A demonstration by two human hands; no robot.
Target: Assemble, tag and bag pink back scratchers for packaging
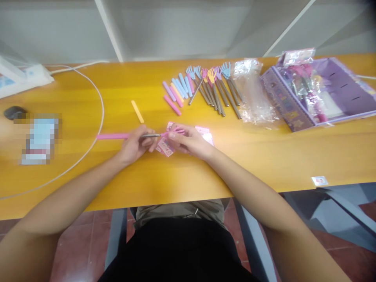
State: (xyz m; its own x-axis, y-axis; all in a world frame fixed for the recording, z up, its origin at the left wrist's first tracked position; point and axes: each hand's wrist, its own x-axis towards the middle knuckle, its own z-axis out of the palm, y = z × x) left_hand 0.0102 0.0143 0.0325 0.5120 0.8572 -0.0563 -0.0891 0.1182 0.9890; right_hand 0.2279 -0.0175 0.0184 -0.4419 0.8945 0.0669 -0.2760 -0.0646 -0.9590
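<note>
A back scratcher (151, 135) lies level across both hands, with a pink handle sleeve, a thin metal rod and a pink claw head. My left hand (136, 143) is closed where the sleeve meets the rod, the sleeve sticking out to the left. The claw end is pinched in my right hand (189, 141). Beneath the hands are pink printed cards (166, 147), partly covered by the right fingers. A yellow tube (137, 112) lies just beyond my left hand. Farther off are several pink, blue, purple and yellow tubes (178, 90).
Several metal-rod back scratchers (217, 92) with coloured claws lie at the back. Clear plastic bags (254, 94) sit beside a purple box (304, 115) holding wrapped items. At left are a white cable (101, 102), a black mouse (14, 112) and a blurred-out flat object (42, 139).
</note>
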